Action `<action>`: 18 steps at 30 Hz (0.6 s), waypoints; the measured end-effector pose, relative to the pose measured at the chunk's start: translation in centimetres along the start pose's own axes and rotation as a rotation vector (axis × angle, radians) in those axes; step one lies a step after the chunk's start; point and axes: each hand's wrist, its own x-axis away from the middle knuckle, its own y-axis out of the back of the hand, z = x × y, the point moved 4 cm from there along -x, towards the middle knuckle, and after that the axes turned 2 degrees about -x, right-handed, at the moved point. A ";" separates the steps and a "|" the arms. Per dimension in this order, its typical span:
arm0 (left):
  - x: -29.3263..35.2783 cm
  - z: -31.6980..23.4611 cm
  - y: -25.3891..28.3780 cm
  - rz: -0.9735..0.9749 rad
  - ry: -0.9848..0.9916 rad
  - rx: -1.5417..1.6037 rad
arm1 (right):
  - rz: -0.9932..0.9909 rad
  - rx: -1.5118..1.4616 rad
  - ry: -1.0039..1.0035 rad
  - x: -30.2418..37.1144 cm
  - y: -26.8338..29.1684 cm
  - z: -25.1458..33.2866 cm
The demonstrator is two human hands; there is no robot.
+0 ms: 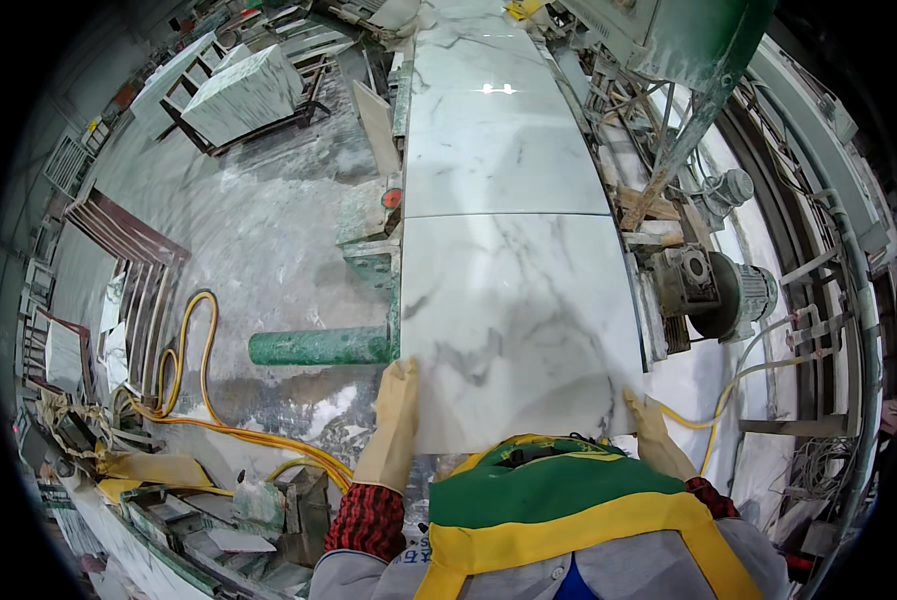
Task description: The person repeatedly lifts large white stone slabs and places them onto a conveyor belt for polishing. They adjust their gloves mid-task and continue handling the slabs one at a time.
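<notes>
Head view: L hand & R hand touched marble slab by its near corners at conveyor's near end, prob. to steady both sides, finger closure hidden, couldn't tell.

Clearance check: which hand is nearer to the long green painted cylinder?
Left. The cream-gloved left hand, at the left edge of the white, grey-veined slab, is near the right end of the green cylinder; the cream-gloved right hand is at the slab's right edge.

passage: above marble slab | obstacles: green cylinder left, motor right
</notes>
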 end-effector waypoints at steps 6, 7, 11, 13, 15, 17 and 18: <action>-0.7 -0.6 -0.6 -0.082 0.005 -0.048 | 0.077 -0.003 0.029 -4.7 3.3 -4.3; -0.7 -0.6 -0.8 -0.084 -0.001 -0.069 | 0.085 -0.020 -0.003 -4.1 2.4 -3.2; -0.9 -1.8 -0.3 -0.022 -0.166 -0.223 | 0.014 -0.007 -0.052 -4.5 3.6 -3.4; -2.1 -1.2 0.5 0.010 -0.309 -0.350 | 0.061 -0.118 -0.137 -0.2 -1.0 2.9; -3.8 -0.5 0.2 0.061 -0.488 -0.498 | 0.117 -0.095 -0.064 -2.3 0.7 0.6; -4.4 0.6 -0.3 -0.044 -0.487 -0.501 | 0.100 -0.075 -0.084 -2.5 0.5 0.6; -3.0 -1.7 0.3 -0.039 -0.457 -0.513 | 0.078 -0.046 -0.071 -3.5 1.5 -0.7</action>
